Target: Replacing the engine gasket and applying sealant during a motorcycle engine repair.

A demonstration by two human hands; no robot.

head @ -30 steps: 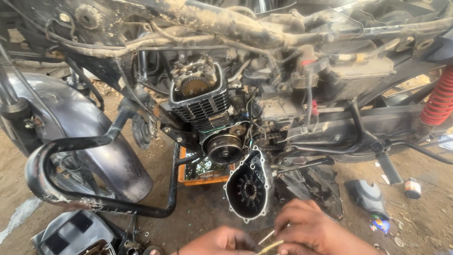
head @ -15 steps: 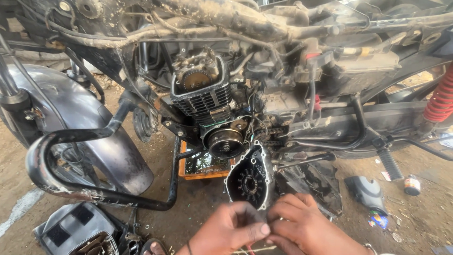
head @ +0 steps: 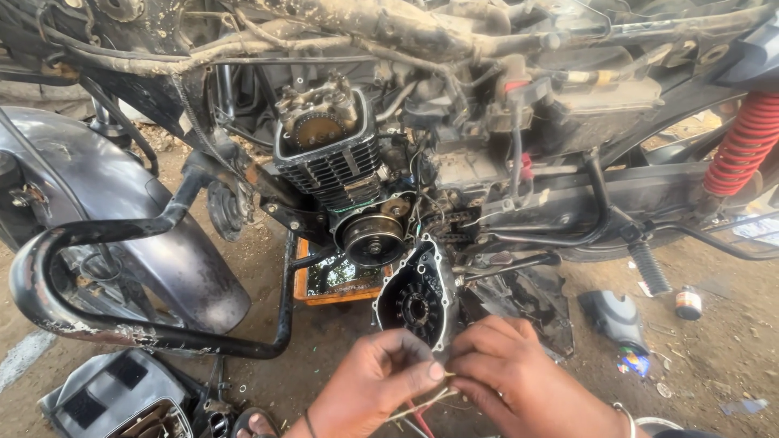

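Pinching thin wires [head: 426, 403] between them, the left hand [head: 375, 391] and right hand [head: 519, 381] meet just below the hanging engine side cover [head: 418, 296].

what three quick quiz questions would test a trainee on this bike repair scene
1. True or false: both hands pinch thin wires.
2. Which hangs just above the hands: A) round engine side cover B) a wheel C) a helmet?
3. What colour is the coil spring at upper right?

Key: 1 true; 2 A; 3 red.
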